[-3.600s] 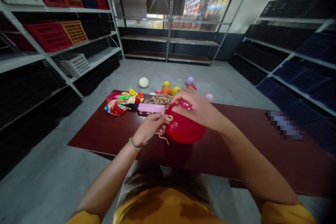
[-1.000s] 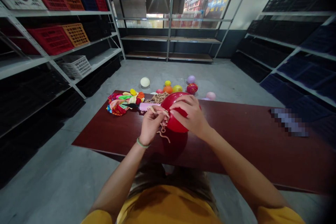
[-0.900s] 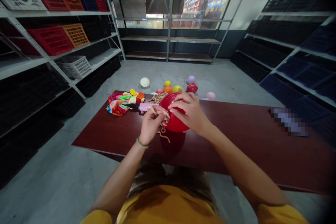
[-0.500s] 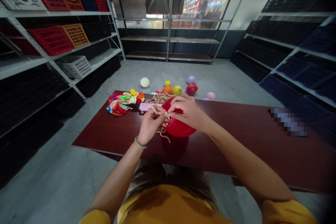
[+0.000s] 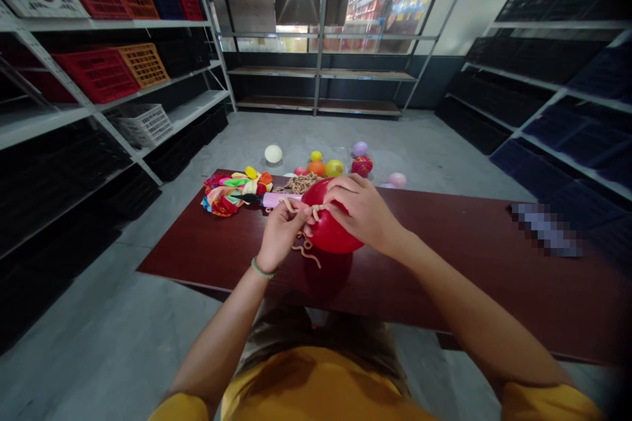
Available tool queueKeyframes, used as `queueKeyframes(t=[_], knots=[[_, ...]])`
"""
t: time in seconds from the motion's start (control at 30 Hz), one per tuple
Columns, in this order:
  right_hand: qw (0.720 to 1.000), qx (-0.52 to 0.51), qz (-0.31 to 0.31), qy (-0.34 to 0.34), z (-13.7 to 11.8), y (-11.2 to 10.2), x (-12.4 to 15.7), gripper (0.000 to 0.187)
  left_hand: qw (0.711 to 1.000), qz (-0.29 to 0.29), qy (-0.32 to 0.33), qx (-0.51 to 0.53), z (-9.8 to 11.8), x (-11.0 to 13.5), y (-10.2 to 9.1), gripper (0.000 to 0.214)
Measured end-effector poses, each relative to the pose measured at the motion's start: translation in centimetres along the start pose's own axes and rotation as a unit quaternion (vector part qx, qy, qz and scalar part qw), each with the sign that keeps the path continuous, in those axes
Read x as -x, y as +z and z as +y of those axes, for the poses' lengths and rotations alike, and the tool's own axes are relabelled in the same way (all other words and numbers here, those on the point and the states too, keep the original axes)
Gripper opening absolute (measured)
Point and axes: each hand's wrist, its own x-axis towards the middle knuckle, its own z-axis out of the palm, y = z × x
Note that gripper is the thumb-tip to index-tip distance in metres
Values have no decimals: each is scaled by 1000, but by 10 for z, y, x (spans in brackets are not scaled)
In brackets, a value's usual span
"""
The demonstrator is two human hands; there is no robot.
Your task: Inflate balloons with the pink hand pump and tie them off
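An inflated red balloon (image 5: 340, 234) is held just above the dark red table (image 5: 207, 256). A beige string (image 5: 316, 212) is wound at its neck, and a loose end hangs down toward the tabletop. My left hand (image 5: 284, 230) pinches the string on the left side of the balloon. With thumb and fingertips my right hand (image 5: 363, 210) grips the string's other side, its back lying over the balloon. A pink balloon pump (image 5: 276, 200) with a black nozzle lies behind my left hand. Beyond the balloon is a heap of beige string (image 5: 299, 183).
Uninflated balloons (image 5: 232, 194) in many colours are piled at the table's left end. Several inflated balloons (image 5: 334, 168) rest on the floor behind the table. A blurred-out object (image 5: 546, 229) lies at the right. Shelves with crates (image 5: 99, 72) line the sides.
My right hand has shifted slightly right, pulling the string out sideways between both hands. The wrapped string at the balloon's neck now shows more plainly.
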Motion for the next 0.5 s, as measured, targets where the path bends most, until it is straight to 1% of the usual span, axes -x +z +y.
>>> queueKeyframes(t=[0.17, 0.33, 0.5], knots=[[997, 70, 11, 1, -5, 4, 7, 22, 1000, 14, -13, -18, 1, 2, 0, 27], [993, 117, 29, -5, -5, 7, 12, 21, 999, 20, 0, -27, 0, 1, 2, 25], [985, 158, 71, -22, 2, 11, 21, 21, 999, 13, 4, -36, -1, -3, 5, 24]])
